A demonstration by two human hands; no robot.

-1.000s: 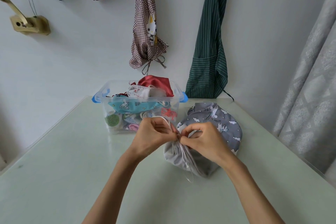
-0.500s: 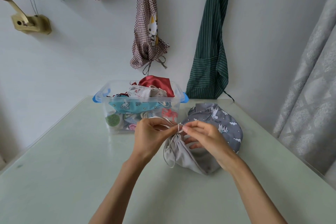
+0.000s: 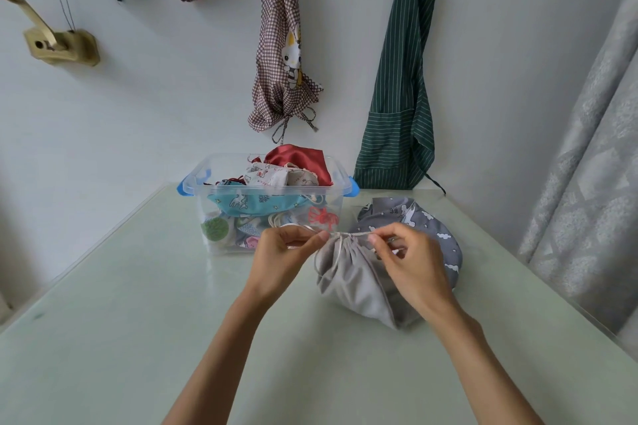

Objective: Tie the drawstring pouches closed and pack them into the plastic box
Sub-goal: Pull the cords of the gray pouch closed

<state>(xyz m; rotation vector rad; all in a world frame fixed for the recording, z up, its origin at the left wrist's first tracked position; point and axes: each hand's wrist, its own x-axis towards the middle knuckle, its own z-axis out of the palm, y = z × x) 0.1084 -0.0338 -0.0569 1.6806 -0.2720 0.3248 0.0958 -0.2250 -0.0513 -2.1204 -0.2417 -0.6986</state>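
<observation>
A plain grey drawstring pouch (image 3: pixel 352 283) lies on the pale green table (image 3: pixel 138 321), its mouth gathered tight. My left hand (image 3: pixel 283 252) pinches the white cord (image 3: pixel 348 235) on the left of the gathered mouth. My right hand (image 3: pixel 404 259) pinches the cord on the right, and the cord runs taut between them. Another cord loop hangs down the pouch's left side. Behind it lies a grey pouch with a cloud print (image 3: pixel 424 228). The clear plastic box (image 3: pixel 221 183) with blue latches stands at the back, holding several pouches, a red one on top.
Two aprons, a checked one (image 3: pixel 283 55) and a green striped one (image 3: pixel 400 86), hang on the wall behind the box. A grey curtain (image 3: pixel 587 166) hangs at the right beside the table edge. A brass fitting (image 3: pixel 58 45) is on the left wall.
My hands have drawn apart, pulling the cord sideways. The pouch's mouth has closed tight and risen a little.
</observation>
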